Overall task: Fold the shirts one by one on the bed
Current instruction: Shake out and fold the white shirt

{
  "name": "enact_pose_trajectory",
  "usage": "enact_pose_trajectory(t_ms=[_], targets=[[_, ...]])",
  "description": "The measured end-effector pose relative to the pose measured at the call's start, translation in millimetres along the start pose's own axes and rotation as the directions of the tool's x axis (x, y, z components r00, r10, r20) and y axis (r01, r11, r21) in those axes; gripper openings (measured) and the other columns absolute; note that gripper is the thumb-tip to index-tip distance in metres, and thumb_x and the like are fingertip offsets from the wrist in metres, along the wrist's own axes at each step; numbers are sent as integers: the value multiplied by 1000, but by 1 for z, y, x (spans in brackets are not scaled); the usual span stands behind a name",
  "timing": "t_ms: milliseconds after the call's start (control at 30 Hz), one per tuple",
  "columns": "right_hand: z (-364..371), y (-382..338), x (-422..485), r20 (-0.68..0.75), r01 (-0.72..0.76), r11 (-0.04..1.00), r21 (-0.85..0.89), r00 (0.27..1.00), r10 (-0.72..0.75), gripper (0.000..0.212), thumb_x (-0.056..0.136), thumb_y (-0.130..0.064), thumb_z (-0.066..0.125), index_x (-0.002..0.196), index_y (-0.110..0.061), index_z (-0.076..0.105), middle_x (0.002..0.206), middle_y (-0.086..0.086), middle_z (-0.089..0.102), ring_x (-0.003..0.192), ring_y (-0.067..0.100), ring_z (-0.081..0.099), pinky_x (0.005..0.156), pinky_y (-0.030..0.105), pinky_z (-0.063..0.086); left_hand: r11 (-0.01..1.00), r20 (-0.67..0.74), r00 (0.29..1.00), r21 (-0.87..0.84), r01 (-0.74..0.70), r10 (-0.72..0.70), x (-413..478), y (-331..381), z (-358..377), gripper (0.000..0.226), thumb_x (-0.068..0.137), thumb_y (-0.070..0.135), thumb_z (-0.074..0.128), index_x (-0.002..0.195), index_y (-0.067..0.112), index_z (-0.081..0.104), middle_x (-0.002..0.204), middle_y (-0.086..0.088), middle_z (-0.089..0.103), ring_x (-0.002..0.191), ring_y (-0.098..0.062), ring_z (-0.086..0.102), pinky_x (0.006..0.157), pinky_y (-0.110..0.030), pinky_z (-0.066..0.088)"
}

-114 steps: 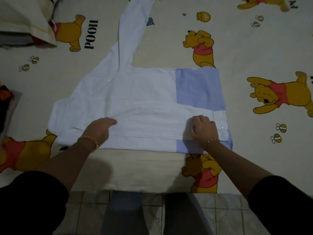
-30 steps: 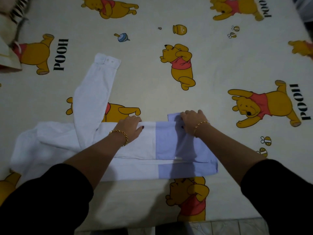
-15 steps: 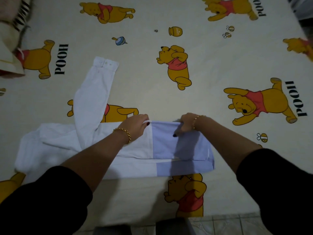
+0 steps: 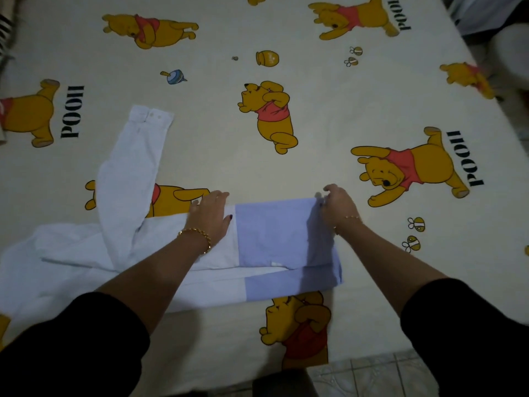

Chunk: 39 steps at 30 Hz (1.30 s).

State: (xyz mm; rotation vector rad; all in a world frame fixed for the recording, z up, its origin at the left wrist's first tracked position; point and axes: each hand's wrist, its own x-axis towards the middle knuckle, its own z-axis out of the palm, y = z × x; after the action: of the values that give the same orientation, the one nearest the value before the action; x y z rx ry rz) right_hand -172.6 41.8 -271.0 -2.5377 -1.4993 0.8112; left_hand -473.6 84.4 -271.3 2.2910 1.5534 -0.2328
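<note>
A white shirt with a light blue lower panel (image 4: 274, 233) lies sideways near the front edge of the bed, folded into a long band. One white sleeve (image 4: 128, 173) stretches away to the far left and ends in a buttoned cuff. My left hand (image 4: 211, 216) lies flat on the white part at the far edge of the fold, fingers straight. My right hand (image 4: 337, 207) sits at the far right corner of the blue panel, its fingers curled on the cloth edge.
The bed sheet (image 4: 315, 116) is cream with yellow bear prints. Its front edge and a tiled floor (image 4: 372, 376) show at the bottom. Striped cloth (image 4: 5, 30) lies at the far left corner; dark items (image 4: 492, 18) sit beyond the right edge.
My right hand slid right along the far edge to the blue panel's corner. My left hand went from pinching the edge to lying flat. The folded layer now lies smoother.
</note>
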Motion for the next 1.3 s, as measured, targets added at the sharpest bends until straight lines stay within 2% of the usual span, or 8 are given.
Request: enact_pose_trajectory(t_ms=[100, 267, 533, 700, 833, 1000, 1133, 1300], targets=[[31, -10, -24, -224, 202, 970, -135, 947, -228, 47, 93, -19, 43, 136, -1, 44, 139, 21, 44, 130, 37, 41, 105, 48, 36, 999, -75, 997, 35, -31, 33, -14, 14, 14, 54, 96, 30, 42, 145, 10, 32, 150, -9, 33, 139, -24, 30, 111, -46, 25], [97, -28, -76, -85, 487, 859, -159, 860, -503, 63, 93, -37, 34, 148, -7, 27, 157, 9, 20, 146, 21, 15, 117, 49, 8, 989, -42, 998, 142, -29, 36, -39, 16, 59, 63, 95, 45, 19, 150, 14, 17, 157, -8, 16, 144, -25, 17, 112, -52, 20], [110, -11, -83, -113, 198, 970, -140, 970, -214, 67, 95, -45, 20, 152, -11, 12, 160, 4, 9, 147, 16, 6, 120, 44, 3, 977, -87, 982, 124, 175, -165, -73, -40, 69, 60, 96, 41, 18, 148, 14, 27, 156, -7, 21, 141, -24, 25, 112, -54, 13], [103, -79, -75, -27, 386, 900, -204, 917, -399, 69, 93, -47, 14, 152, -11, 14, 160, 5, 10, 147, 17, 6, 119, 43, 0, 979, -169, 982, 171, 110, -80, -62, -85, 24, 58, 93, 34, 24, 145, 10, 34, 153, -10, 30, 140, -28, 29, 112, -53, 19], [114, -173, -58, 42, 522, 830, -198, 850, -525, 59, 98, -39, 23, 152, -15, 18, 160, 2, 11, 147, 16, 5, 117, 39, -3, 960, -265, 937, 100, 261, -227, -61, -135, -7, 52, 95, 22, 38, 144, 7, 34, 151, -13, 33, 141, -30, 27, 112, -51, 19], [125, -288, -36, 123, 655, 745, -125, 756, -643, 51, 100, -28, 36, 146, -7, 29, 154, 11, 26, 144, 25, 18, 118, 41, 12, 931, -274, 895, -6, 365, -353, -69, -203, -30, 47, 94, 13, 42, 140, 7, 41, 147, -13, 40, 139, -30, 30, 112, -52, 19], [138, -363, -25, 239, 760, 609, -227, 649, -722, 53, 99, -18, 37, 148, -5, 21, 156, 11, 21, 145, 23, 14, 118, 37, 12, 904, -233, 875, -165, 394, -424, -75, -239, -36, 44, 95, 15, 43, 139, 10, 42, 145, -9, 42, 138, -27, 31, 113, -44, 21], [158, -432, -21, 526, 872, 284, -399, 471, -708, 67, 92, -2, 47, 150, -7, 13, 158, 9, 11, 147, 21, 5, 119, 38, 10, 859, -227, 861, -366, 357, -454, -86, -266, -31, 39, 91, 8, 48, 130, 7, 52, 130, -12, 56, 122, -26, 49, 107, -36, 37]])
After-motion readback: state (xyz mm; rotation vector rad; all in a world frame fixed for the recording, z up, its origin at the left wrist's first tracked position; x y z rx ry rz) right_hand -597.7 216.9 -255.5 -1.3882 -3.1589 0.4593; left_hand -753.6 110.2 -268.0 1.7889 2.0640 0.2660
